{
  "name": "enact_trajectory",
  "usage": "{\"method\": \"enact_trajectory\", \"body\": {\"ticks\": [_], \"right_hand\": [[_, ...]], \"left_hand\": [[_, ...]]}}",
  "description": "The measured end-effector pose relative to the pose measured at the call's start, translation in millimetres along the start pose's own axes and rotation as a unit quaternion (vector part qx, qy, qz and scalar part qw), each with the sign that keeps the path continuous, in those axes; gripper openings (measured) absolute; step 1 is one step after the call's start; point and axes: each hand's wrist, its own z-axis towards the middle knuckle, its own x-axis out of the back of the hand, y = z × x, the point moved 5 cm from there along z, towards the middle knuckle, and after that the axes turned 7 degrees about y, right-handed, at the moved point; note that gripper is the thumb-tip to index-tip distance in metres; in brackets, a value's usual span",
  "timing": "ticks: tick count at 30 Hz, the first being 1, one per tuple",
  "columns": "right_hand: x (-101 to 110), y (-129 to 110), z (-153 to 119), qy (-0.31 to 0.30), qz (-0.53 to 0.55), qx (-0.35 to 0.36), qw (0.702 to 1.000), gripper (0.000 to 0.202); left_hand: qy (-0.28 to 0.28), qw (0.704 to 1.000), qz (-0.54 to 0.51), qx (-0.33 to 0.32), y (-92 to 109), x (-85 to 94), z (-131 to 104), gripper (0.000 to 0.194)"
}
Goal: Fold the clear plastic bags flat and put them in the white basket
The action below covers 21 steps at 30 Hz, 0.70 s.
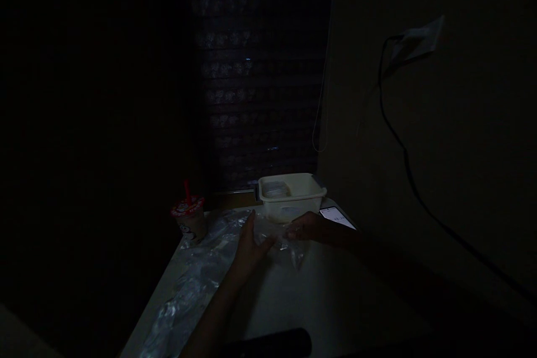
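Note:
A crinkled clear plastic bag [296, 257] is held up between my two hands, above the table. My right hand [305, 227] pinches it from the right, fingers closed on the film. From the left, my left hand [250, 249] grips it with the thumb pointing right and a finger pointing up; the film spans the gap between them. Just behind the hands stands a white plastic basin [296, 205] with a clear round item [276, 189] inside. More clear plastic packaging [184, 291] lies along the table's left side. Dim light hides fine detail.
A drink cup [192, 224] with a red lid and straw stands at the left table edge. A lit phone [335, 216] lies right of the basin. A black cable [406, 159] hangs from a wall outlet [417, 42]. A dark object [272, 343] sits at the near edge.

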Motion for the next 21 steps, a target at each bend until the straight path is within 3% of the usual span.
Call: {"method": "enact_trajectory", "body": {"ticks": [3, 6, 10, 16, 21], "right_hand": [[8.2, -4.5, -2.9, -0.019, -0.015, 0.000, 1.000, 0.024], [17.4, -6.4, -4.8, 0.036, 0.007, -0.036, 0.999, 0.023], [26.6, -2.8, -7.7, 0.134, 0.025, -0.074, 0.988, 0.024], [24.1, 11.0, -11.8, 0.108, 0.105, -0.039, 0.988, 0.032], [28.8, 26.3, -9.2, 0.103, 0.106, -0.019, 0.989, 0.047]], "left_hand": [[-0.077, 0.996, -0.027, 0.045, 6.8, -1.7, 4.0, 0.038], [-0.131, 0.989, -0.035, 0.064, 16.5, 0.2, 3.5, 0.023], [-0.134, 0.988, -0.036, 0.068, 22.1, 4.4, 5.9, 0.025], [-0.136, 0.988, -0.038, 0.066, 19.1, 6.9, 8.8, 0.027], [-0.144, 0.988, -0.009, 0.047, 21.5, 6.4, 12.8, 0.028]]}}
